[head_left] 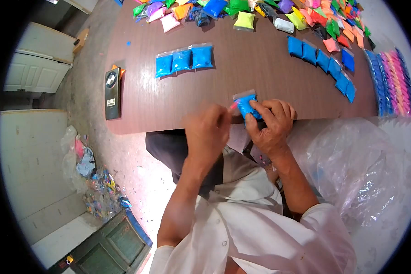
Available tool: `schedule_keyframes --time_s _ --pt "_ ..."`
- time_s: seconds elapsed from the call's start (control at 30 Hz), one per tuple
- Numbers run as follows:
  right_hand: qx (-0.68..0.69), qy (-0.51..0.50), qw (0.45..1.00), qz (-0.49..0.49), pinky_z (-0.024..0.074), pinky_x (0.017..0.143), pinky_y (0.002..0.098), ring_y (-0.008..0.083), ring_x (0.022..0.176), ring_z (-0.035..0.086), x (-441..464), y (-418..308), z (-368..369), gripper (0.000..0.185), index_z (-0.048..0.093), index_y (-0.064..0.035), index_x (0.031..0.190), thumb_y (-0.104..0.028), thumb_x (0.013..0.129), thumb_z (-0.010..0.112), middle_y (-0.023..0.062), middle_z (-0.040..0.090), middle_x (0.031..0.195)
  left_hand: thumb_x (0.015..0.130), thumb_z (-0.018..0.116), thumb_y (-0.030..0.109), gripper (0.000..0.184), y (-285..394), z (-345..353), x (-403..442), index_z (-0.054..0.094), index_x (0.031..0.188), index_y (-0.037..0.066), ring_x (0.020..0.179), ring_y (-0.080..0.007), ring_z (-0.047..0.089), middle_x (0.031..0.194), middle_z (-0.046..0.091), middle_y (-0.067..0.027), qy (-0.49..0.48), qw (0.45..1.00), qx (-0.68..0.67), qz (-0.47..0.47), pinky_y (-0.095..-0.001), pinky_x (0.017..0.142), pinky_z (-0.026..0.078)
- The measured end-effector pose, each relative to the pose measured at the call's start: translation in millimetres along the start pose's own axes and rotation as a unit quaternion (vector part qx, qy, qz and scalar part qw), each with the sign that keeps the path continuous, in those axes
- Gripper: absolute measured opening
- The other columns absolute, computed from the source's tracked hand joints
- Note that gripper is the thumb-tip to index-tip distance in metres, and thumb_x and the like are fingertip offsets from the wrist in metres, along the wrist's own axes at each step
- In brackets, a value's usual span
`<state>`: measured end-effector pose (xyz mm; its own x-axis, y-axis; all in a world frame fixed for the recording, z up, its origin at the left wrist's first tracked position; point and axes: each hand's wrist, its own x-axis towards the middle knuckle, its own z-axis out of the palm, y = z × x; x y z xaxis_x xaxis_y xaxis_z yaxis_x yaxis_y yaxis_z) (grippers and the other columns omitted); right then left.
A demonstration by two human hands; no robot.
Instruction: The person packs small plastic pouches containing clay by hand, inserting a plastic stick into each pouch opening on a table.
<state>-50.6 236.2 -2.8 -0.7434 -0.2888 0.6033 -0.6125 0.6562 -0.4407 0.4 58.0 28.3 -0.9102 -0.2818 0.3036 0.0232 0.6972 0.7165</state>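
A small clear packet of blue material (246, 106) lies at the table's near edge, with a clear strip along its top. The thumb and fingers of my right hand (275, 125) press and grip its right side. My left hand (208, 134) is curled closed just left of the packet and smeared by motion. A small pink-red thing (234, 105) shows between its fingertips and the packet; its kind cannot be made out. Farther back lie three joined blue packets (181, 60), side by side. Several more blue packets (323, 60) form a slanting row at the right.
A heap of many-coloured packets (244, 20) covers the table's far side. A dark phone (113, 93) lies at the left edge of the brown table (146, 105). Strips of blue and pink packets (390, 82) are at far right, and clear plastic sheeting (351, 164) hangs below.
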Motion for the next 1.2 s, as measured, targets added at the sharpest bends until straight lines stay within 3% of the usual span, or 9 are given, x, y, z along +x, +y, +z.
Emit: schedule_keyframes --time_s 0.03,0.07,0.1,0.5,0.57,0.7,0.77,0.97,1.2 --pt "-0.002 0.003 1.000 -0.001 0.0387 0.096 0.0437 0.0246 0.099 0.060 0 0 1 0.025 0.080 -0.0119 0.103 -0.027 0.083 0.079 0.0029 0.066 0.095 0.093 0.080 0.015 0.016 7 1 -5 0.068 0.085 0.007 0.064 -0.0352 0.070 0.073 0.069 -0.0151 -0.009 0.999 -0.036 0.008 -0.0437 0.056 0.052" --pt "-0.001 0.002 1.000 -0.002 0.0387 0.096 0.0437 0.0246 0.099 0.060 0 0 1 0.025 0.080 -0.0119 0.103 -0.027 0.083 0.079 0.0029 0.066 0.095 0.094 0.079 0.009 0.014 10 3 -9 0.068 0.086 0.004 0.057 -0.0271 0.067 0.073 0.069 -0.0139 -0.022 0.999 -0.029 0.033 -0.0354 0.055 0.050" --pt "0.001 0.000 1.000 -0.002 0.0386 0.096 0.0438 0.0245 0.099 0.060 0 0 0 0.025 0.080 -0.0117 0.103 -0.028 0.083 0.079 0.0029 0.066 0.095 0.094 0.079 0.009 0.014 10 5 -9 0.068 0.086 0.004 0.057 -0.0271 0.067 0.073 0.069 -0.0139 -0.021 0.999 -0.029 0.032 -0.0354 0.055 0.050" --pt "0.004 -0.001 1.000 0.007 0.0398 0.098 0.0447 0.0244 0.099 0.061 0 2 0 0.027 0.079 -0.0128 0.104 -0.026 0.081 0.082 0.0022 0.067 0.098 0.093 0.079 0.009 0.012 4 0 4 0.070 0.088 0.003 0.068 -0.0324 0.072 0.078 0.071 -0.0167 -0.033 0.998 0.025 -0.051 -0.0380 0.061 0.054" --pt "0.015 0.005 1.000 0.003 0.0405 0.099 0.0448 0.0244 0.100 0.061 -1 3 1 0.028 0.079 -0.0130 0.105 -0.025 0.080 0.083 0.0020 0.067 0.099 0.095 0.077 0.018 0.015 9 3 -2 0.070 0.087 0.008 0.065 -0.0373 0.069 0.075 0.071 -0.0146 -0.014 0.999 -0.032 0.005 -0.0465 0.058 0.052" --pt "0.035 0.018 0.999 -0.017 0.0414 0.099 0.0449 0.0245 0.100 0.062 -3 7 1 0.027 0.077 -0.0148 0.103 -0.024 0.079 0.085 0.0013 0.067 0.100 0.095 0.076 0.017 0.013 6 11 1 0.071 0.088 0.008 0.069 -0.0367 0.070 0.078 0.071 -0.0144 -0.023 0.999 -0.013 0.018 -0.0457 0.059 0.052" --pt "0.036 0.005 0.999 -0.014 0.0413 0.099 0.0447 0.0246 0.100 0.062 -3 7 -2 0.026 0.077 -0.0154 0.102 -0.024 0.079 0.086 0.0012 0.067 0.100 0.091 0.077 0.008 0.008 -3 12 10 0.071 0.087 0.004 0.070 -0.0328 0.072 0.080 0.072 -0.0158 -0.019 1.000 0.013 0.003 -0.0391 0.062 0.054" --pt "0.028 -0.003 1.000 -0.008 0.0411 0.098 0.0446 0.0245 0.099 0.062 -1 4 -3 0.024 0.076 -0.0159 0.100 -0.022 0.079 0.085 0.0009 0.067 0.100 0.093 0.077 0.016 0.014 -7 1 28 0.070 0.086 0.007 0.071 -0.0373 0.070 0.078 0.070 -0.0148 -0.015 1.000 0.017 0.004 -0.0457 0.060 0.053" --pt "0.014 0.005 1.000 -0.024 0.0413 0.099 0.0444 0.0241 0.101 0.061 -5 9 2 0.025 0.077 -0.0162 0.100 -0.021 0.077 0.085 0.0012 0.067 0.100 0.092 0.076 0.013 0.012 15 11 36 0.072 0.088 0.003 0.072 -0.0369 0.070 0.082 0.072 -0.0164 -0.075 0.995 0.044 0.038 -0.0429 0.064 0.054"
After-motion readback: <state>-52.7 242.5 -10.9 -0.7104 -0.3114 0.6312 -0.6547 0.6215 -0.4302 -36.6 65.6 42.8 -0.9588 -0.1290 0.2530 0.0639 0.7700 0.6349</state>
